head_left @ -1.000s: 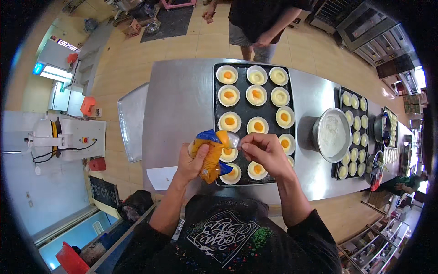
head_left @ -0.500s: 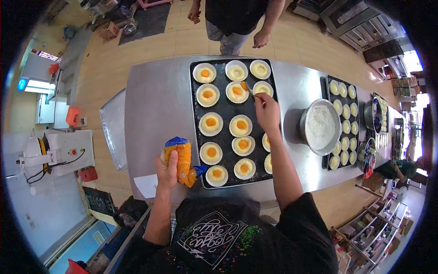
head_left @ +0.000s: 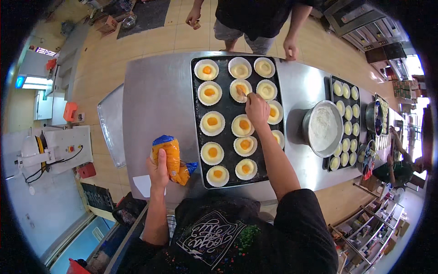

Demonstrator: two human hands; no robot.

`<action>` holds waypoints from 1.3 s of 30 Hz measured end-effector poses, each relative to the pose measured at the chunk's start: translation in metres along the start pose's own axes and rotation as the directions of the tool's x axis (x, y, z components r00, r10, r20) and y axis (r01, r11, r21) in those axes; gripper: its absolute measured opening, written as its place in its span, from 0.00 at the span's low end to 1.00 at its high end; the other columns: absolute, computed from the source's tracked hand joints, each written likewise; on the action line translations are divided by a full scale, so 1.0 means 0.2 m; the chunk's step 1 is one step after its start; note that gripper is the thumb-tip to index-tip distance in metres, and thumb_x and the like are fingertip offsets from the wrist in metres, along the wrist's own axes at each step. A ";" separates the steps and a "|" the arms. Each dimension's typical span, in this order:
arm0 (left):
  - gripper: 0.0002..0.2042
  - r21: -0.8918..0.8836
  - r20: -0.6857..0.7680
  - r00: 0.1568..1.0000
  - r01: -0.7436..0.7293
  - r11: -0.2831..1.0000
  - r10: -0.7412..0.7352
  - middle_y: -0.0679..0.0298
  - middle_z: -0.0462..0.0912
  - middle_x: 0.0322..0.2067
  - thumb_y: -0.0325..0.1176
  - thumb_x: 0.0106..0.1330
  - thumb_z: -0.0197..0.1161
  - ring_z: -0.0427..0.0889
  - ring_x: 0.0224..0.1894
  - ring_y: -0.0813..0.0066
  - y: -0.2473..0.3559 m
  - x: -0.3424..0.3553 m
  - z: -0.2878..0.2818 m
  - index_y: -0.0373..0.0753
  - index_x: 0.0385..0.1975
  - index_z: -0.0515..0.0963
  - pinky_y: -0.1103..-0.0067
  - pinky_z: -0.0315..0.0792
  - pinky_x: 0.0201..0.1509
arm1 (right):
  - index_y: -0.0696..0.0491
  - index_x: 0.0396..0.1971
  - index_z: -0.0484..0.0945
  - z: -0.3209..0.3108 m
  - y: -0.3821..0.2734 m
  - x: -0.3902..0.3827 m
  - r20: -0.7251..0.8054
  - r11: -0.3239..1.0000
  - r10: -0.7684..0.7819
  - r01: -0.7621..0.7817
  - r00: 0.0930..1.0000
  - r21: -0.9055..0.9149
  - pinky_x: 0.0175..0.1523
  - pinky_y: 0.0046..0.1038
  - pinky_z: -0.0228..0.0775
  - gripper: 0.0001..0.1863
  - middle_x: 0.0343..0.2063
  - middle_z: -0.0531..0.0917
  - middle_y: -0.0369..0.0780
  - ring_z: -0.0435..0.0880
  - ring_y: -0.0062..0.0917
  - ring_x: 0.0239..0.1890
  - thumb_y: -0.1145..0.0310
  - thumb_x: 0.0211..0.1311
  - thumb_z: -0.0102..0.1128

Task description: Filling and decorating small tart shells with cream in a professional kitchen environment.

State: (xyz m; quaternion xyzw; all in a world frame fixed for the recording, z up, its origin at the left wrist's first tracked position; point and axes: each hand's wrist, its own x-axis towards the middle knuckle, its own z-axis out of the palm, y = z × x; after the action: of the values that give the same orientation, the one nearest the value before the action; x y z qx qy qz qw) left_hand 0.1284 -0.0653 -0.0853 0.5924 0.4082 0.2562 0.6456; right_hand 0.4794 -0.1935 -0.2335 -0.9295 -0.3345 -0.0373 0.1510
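My left hand (head_left: 159, 170) is wrapped round an orange-and-blue plastic bag (head_left: 172, 157), held left of a black baking tray (head_left: 229, 106). Rows of pale dough rounds in white paper cups stand on the tray. Many carry a dab of orange filling in the middle; a dough round (head_left: 264, 67) at the far right has a plain hollow. My right hand (head_left: 257, 108) grips a small spoon (head_left: 241, 94), partly hidden by the fingers, over a dough round (head_left: 240, 86) in the second row from the far edge. Orange filling lies at the spoon's tip.
Right of the tray stands a metal bowl (head_left: 324, 129) of white powder. Beyond it is another tray (head_left: 332, 153) of dough rounds. A white sheet (head_left: 142, 186) lies at the near left of the steel table (head_left: 155, 100). Across it stands a person (head_left: 253, 18), one hand by the edge.
My right hand has moved slightly left and nearer, bringing the spoon down onto the dough round. The left hand with the bag has shifted slightly left. The person opposite has moved right.
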 end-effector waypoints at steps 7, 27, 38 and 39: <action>0.18 -0.035 -0.009 1.000 -0.008 0.999 0.007 0.67 0.84 0.37 0.48 0.80 0.54 0.80 0.35 0.80 -0.01 0.00 0.00 0.39 0.49 0.80 0.84 0.74 0.38 | 0.54 0.35 0.84 -0.10 -0.02 0.02 -0.012 0.955 0.148 -0.140 0.989 0.261 0.34 0.38 0.76 0.08 0.27 0.86 0.44 0.84 0.41 0.28 0.68 0.61 0.61; 0.18 -0.084 0.037 0.999 0.001 0.996 0.002 0.65 0.86 0.39 0.47 0.80 0.56 0.82 0.34 0.79 -0.01 -0.07 0.03 0.37 0.49 0.82 0.84 0.76 0.39 | 0.58 0.38 0.81 0.18 0.02 0.03 0.148 0.861 0.295 -0.330 0.944 0.386 0.39 0.39 0.77 0.12 0.28 0.85 0.45 0.86 0.45 0.34 0.67 0.58 0.63; 0.16 -0.210 0.148 0.989 0.017 0.978 0.014 0.66 0.85 0.36 0.44 0.80 0.55 0.80 0.31 0.81 0.12 -0.02 0.18 0.37 0.49 0.82 0.85 0.73 0.35 | 0.56 0.38 0.81 -0.97 -0.35 -0.34 0.439 0.161 0.103 -0.451 0.892 0.878 0.29 0.14 0.60 0.05 0.24 0.79 0.32 0.70 0.12 0.23 0.74 0.72 0.55; 0.16 -0.224 0.181 0.983 0.020 0.974 0.022 0.66 0.85 0.36 0.44 0.80 0.55 0.80 0.31 0.81 0.14 -0.03 0.20 0.37 0.49 0.82 0.85 0.73 0.35 | 0.56 0.37 0.82 -1.04 -0.39 -0.39 0.453 0.252 0.043 -0.449 0.890 0.857 0.29 0.14 0.60 0.06 0.24 0.79 0.32 0.69 0.12 0.23 0.74 0.72 0.56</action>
State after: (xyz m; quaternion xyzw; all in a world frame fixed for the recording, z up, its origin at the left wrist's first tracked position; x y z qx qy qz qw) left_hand 0.1625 -0.0874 -0.0578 0.5366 0.3155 0.2459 0.7430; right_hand 0.3755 -0.2471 -0.0296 -0.6883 -0.1584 0.3524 0.6139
